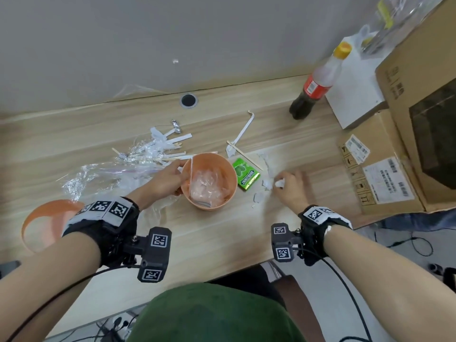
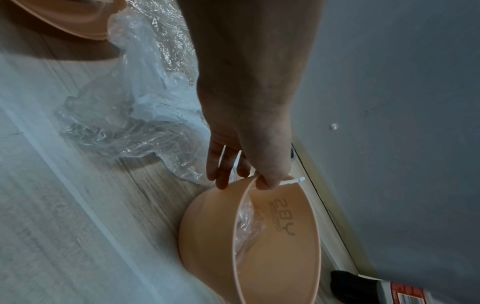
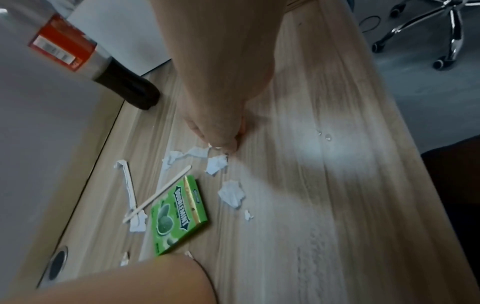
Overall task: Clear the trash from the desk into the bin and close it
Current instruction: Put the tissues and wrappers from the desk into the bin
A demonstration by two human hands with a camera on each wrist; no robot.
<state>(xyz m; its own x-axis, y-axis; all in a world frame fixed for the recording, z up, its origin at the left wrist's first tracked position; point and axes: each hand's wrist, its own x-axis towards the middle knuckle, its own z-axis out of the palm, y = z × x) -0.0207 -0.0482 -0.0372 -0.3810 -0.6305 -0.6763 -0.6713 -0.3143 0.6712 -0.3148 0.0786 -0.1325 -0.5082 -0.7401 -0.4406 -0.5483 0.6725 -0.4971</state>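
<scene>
The left hand [image 1: 165,179] grips the rim of the orange bin [image 1: 225,166], thumb inside, fingers outside. Right of the bin, past the green gum pack [image 1: 246,174], the right hand [image 1: 292,187] pinches a white paper scrap [image 1: 279,183] on the desk [image 1: 222,233].

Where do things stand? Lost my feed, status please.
Left hand grips the orange bin by its rim. Right hand pinches a paper scrap. More scraps and gum pack remain on desk. Lid off.
</scene>
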